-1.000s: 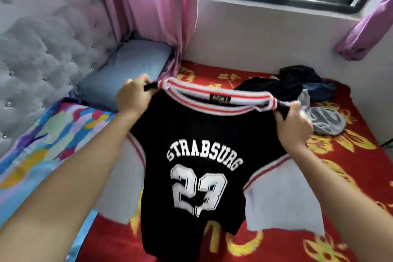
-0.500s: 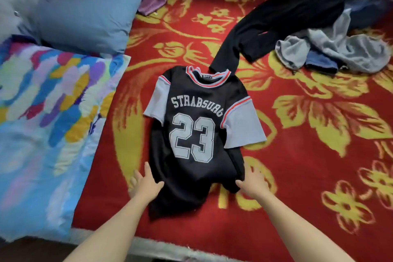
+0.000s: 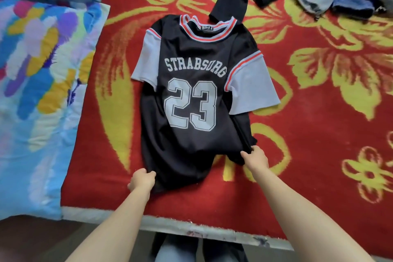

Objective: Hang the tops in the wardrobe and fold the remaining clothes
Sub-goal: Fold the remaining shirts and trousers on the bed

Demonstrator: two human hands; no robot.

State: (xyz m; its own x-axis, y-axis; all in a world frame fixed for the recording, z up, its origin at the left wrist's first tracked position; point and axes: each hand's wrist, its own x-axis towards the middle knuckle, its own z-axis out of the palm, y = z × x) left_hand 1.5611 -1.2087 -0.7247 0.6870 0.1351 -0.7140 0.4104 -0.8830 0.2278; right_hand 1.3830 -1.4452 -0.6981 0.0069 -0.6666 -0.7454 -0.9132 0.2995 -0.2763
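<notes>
Black jersey [image 3: 197,100] lies flat on the bed [image 3: 319,155], hem pinched by left hand [image 3: 142,179] and right hand [image 3: 256,156].

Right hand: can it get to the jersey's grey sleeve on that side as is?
Probably yes. The grey sleeve lies flat and uncovered beyond the right hand, with only jersey fabric between. That hand is pinching the hem, so it must let go first.

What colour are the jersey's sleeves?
Pale grey sleeves with red-and-white trim, head view.
</notes>
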